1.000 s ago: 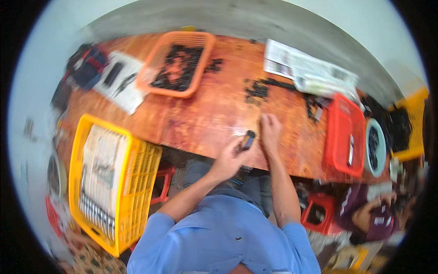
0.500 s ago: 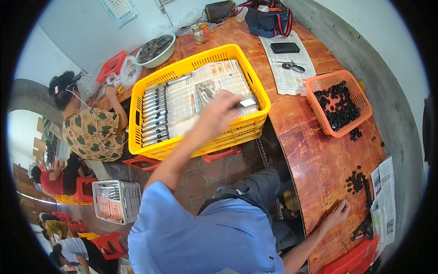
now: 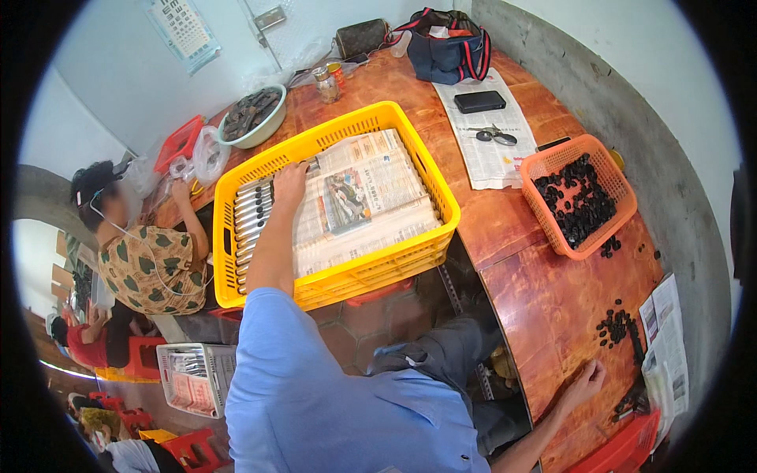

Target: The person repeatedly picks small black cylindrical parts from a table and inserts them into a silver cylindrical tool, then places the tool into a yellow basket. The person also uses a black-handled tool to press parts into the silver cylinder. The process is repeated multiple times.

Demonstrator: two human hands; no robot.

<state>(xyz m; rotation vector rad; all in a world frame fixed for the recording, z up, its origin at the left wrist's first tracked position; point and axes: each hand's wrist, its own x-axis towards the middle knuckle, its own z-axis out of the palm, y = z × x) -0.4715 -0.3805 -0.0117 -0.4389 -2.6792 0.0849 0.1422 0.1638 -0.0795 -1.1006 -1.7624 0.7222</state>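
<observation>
1. Yellow slatted plastic crate (image 3: 394, 266): one. Inside, one printed newspaper layer (image 3: 394, 175) and one row of slim silver metal bars with black ends (image 3: 249, 227); roughly a dozen, overlap prevents an exact count.
2. Left hand (image 3: 290, 183): inside the crate, fingers bent down at the far part of the bar row, beside the newspaper. Fingertips hidden; cannot tell whether it grips a bar.
3. Right hand (image 3: 587, 384): loosely curled at the table, near a scatter of small black pieces (image 3: 615, 327). Cannot tell whether anything is pinched.
4. Orange mesh plastic basket (image 3: 620, 184): one, holding many more black pieces, too heaped to count.
5. Pale green round basin (image 3: 268, 132): one, with dark strips. Near it, one clear jar (image 3: 326, 87) and one red can (image 3: 337, 74).
6. Surface: reddish-brown glossy wooden table (image 3: 524, 296). One newspaper sheet (image 3: 473, 165) bears a black flat rectangular case (image 3: 479, 102) and dark-handled scissors (image 3: 497, 136).
7. Room: pale walls, hexagonal floor tiles; one co-worker in a leaf-print shirt (image 3: 154, 264) sits left of the crate.
8. Versus 0.5 s ago: left hand has moved from the newspaper's right side, where it carried a dark, white-faced piece, to the bar row; right hand stays by the scatter.
</observation>
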